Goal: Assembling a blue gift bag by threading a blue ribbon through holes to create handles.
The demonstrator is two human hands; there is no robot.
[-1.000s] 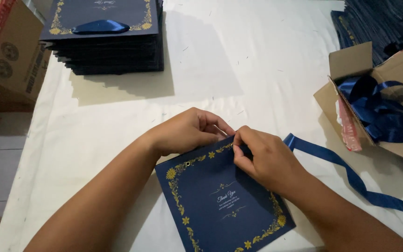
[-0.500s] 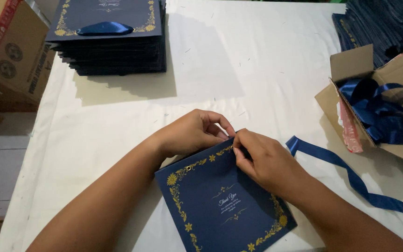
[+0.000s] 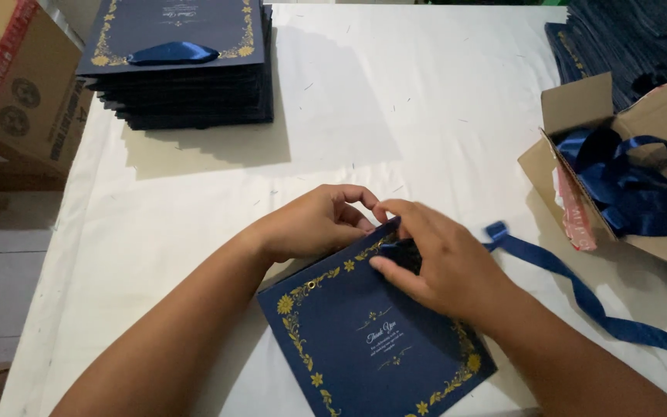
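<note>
Two bare hands work at the top edge of a flat navy paper bag with gold floral border (image 3: 364, 340) lying on a white-covered table (image 3: 426, 116).

The bag lies near the table's front edge, tilted at an angle. The left hand (image 3: 314, 224) curls around the bag's top edge, fingers closed on it. The right hand (image 3: 438, 262) rests on the bag, fingertips pinched together at that same edge; what they pinch is hidden. A long blue satin ribbon (image 3: 580, 293) trails rightward from under the right hand. Further right, an open brown cardboard box (image 3: 573, 116) holds tangled blue ribbons. At the far left sits a stack of matching navy bags (image 3: 187, 85), beside a large cardboard carton (image 3: 17, 108).
</note>
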